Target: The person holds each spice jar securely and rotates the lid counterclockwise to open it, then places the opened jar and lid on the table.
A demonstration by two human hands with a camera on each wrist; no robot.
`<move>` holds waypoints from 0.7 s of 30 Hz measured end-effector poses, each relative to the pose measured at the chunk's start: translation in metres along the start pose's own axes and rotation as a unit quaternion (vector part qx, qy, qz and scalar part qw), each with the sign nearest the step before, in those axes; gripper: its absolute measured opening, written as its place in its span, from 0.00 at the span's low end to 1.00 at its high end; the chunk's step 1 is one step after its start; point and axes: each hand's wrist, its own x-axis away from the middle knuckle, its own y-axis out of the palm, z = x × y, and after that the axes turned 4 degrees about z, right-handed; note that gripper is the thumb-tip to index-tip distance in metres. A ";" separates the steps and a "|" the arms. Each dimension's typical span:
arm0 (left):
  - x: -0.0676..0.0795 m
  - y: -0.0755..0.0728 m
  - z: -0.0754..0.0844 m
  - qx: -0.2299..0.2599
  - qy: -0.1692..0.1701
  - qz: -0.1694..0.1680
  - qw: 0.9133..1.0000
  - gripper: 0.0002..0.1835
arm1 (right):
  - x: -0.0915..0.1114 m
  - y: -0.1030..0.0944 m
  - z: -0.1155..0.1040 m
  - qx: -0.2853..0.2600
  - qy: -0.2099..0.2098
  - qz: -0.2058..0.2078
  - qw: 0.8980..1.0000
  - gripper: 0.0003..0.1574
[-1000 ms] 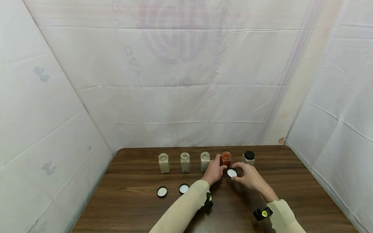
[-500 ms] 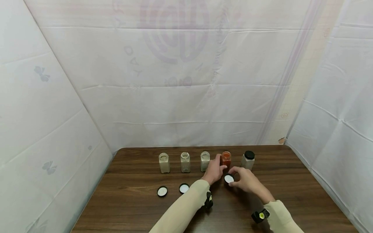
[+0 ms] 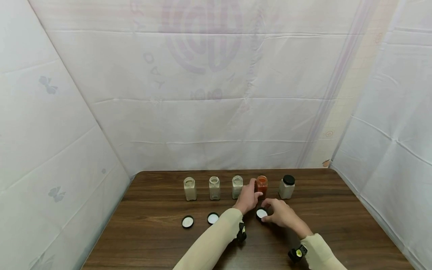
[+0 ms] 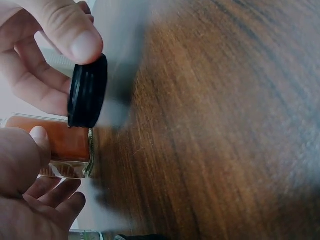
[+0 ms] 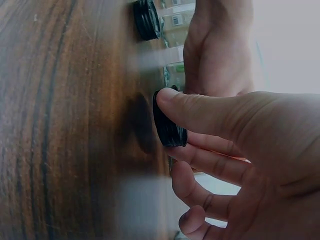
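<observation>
My left hand grips an uncapped glass jar of orange-red powder, which stands upright on the table. In the left wrist view the thumb lies along this jar, with fingers on its other side. Just in front of the jar, my right hand pinches a black lid by its edges between thumb and fingers. The lid's white inner face points up. Close over the wood in the right wrist view, that lid casts a dark shadow below it.
Three uncapped jars of pale contents stand in a row to the left. A jar with its black lid on stands at the right. Two black lids lie white side up in front, one beside my left sleeve. White sheeting encloses the table.
My right hand has brought the lid down toward the table's front and slightly left, away from the red jar. The left hand keeps its grip in the same place.
</observation>
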 end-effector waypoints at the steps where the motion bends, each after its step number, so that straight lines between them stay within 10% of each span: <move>1: 0.000 0.000 0.000 -0.002 0.000 0.000 1.000 0.23 | 0.000 0.001 -0.001 0.000 0.000 0.000 1.000 0.23; 21: -0.001 0.000 -0.002 0.002 0.008 0.003 1.000 0.22 | -0.001 0.009 0.002 0.020 0.015 -0.016 1.000 0.24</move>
